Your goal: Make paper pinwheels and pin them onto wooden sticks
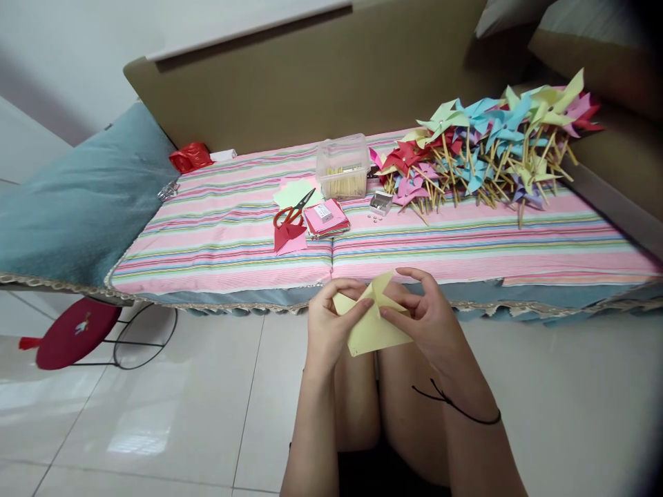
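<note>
Left hand [330, 319], at nine o'clock, and right hand [429, 316], at three o'clock, each pinch the yellow paper [380, 333] between thumb and fingers. The paper touches both, neither nearer; its long axis runs seven to one o'clock.

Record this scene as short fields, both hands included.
Left hand: pinches the left side of the yellow sheet
Right hand: pinches its right side
Sheet state: partly folded, held above the lap
Scissors: on the striped cloth, orange handles toward the person
Paper stack: right of the scissors
Box: clear, holding sticks
Pinwheels: heaped on the cloth's right, several colours
Stool: dark red seat, on the floor at left
</note>
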